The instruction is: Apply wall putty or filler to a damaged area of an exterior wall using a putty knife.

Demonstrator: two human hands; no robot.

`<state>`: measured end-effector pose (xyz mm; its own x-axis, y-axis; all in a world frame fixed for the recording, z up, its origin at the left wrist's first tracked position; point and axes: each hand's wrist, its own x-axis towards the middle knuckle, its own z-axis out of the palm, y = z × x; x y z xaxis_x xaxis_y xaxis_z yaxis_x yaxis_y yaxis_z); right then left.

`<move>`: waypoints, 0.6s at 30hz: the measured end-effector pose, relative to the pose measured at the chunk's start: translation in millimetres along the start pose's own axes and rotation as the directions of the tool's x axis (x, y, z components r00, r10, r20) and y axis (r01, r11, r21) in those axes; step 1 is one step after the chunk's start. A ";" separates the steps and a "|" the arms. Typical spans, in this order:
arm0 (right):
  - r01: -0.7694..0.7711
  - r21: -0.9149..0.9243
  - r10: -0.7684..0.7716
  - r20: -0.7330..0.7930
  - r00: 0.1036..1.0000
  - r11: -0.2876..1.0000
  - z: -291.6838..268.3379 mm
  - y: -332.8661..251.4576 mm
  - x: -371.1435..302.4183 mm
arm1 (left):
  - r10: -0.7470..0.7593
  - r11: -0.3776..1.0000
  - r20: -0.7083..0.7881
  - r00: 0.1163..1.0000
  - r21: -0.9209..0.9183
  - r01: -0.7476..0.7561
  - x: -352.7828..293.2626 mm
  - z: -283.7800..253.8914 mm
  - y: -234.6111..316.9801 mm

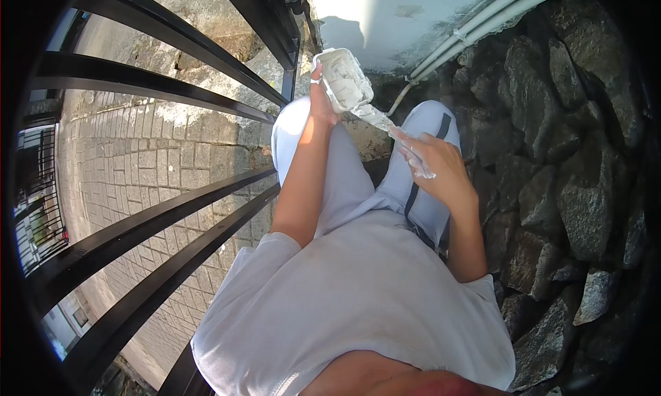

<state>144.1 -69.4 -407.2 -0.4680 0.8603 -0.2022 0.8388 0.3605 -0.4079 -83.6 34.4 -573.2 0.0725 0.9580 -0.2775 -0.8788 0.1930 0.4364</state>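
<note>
My left hand (320,101) is closed round the side of a small white plastic tub (344,79), held tilted above my knees. White paste coats the tub's inside and rim. In my right hand (435,163) is a putty knife (372,116), its blade smeared with the same white paste and its tip touching or just at the tub's lower rim. The knife's handle is mostly hidden in my fingers. White smears also show on the fingers of both hands.
Black metal fence bars (151,93) run along my left, with a paved brick lane (162,155) beyond. Ahead stands a white wall (406,24) with pale pipes (475,34) along its edge. Rough dark stones (551,169) cover the right side.
</note>
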 end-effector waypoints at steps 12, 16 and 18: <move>-0.219 0.976 0.379 0.197 0.904 0.016 102.9 18.1 22.1 | 0.098 0.994 0.167 0.981 -0.066 -0.088 -9.4 13.6 1.4; -0.244 0.969 0.458 0.239 0.856 -0.050 96.7 21.8 5.0 | 0.160 0.987 0.120 0.980 -0.038 -0.157 -7.4 9.2 7.7; -0.246 0.967 0.423 0.250 0.871 -0.066 82.6 31.0 -5.0 | 0.172 0.985 0.074 0.982 -0.041 -0.170 -2.9 8.4 9.9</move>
<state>149.5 -92.3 -492.4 -0.1218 0.8116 -0.5713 -0.2091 -0.5837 -0.7846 -88.5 35.3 -560.9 -0.0456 0.9899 -0.1343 -0.8968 0.0186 0.4420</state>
